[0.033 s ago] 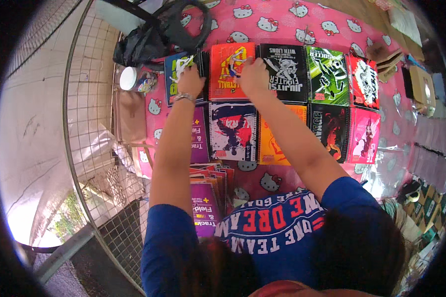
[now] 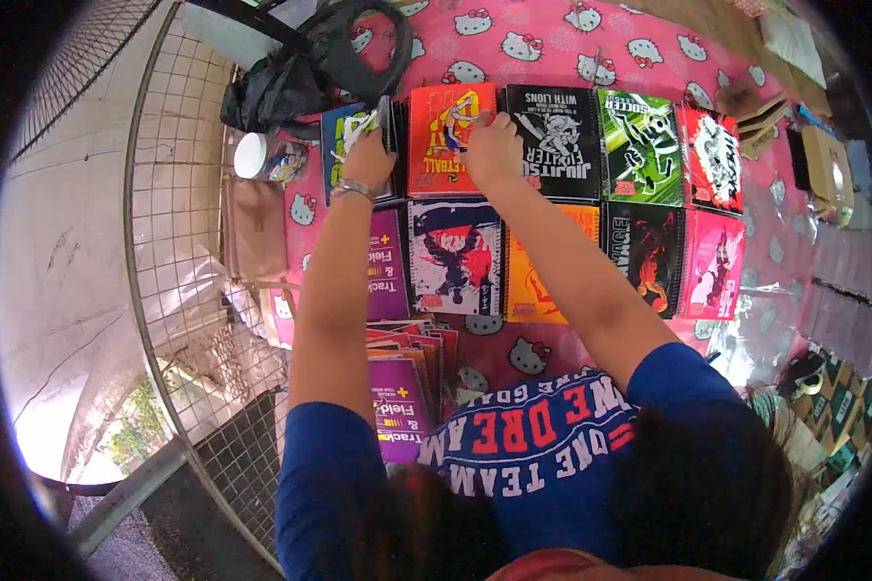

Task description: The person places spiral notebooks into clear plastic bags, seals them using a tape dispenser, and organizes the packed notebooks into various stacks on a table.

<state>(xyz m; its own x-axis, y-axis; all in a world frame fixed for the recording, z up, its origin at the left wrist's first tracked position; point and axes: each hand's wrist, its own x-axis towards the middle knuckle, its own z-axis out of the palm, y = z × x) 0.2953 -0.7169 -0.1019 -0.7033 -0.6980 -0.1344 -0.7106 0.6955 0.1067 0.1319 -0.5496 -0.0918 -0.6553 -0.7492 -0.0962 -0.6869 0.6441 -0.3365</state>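
Spiral notebooks with printed covers lie in two rows on a pink tablecloth (image 2: 639,53). My left hand (image 2: 366,160) is closed at the right side of a blue notebook (image 2: 333,136) with green lettering, whose upper right edge looks raised. Beside it lies an orange-red notebook (image 2: 434,169). My right hand (image 2: 495,153) has its fingers curled at that notebook's right edge, by the binding of a black notebook (image 2: 559,145). My fingertips are partly hidden.
A green notebook (image 2: 639,150) and a red one (image 2: 714,160) continue the far row. My arms partly cover the near row, including a purple notebook (image 2: 389,266). Nearer me is a notebook stack (image 2: 397,397). A black bag (image 2: 271,92), a lidded jar (image 2: 252,155) and wire mesh (image 2: 170,194) border the left.
Both hands have shifted slightly left. The blue notebook's right edge shows more clearly above my left fingers. The notebooks keep their places.
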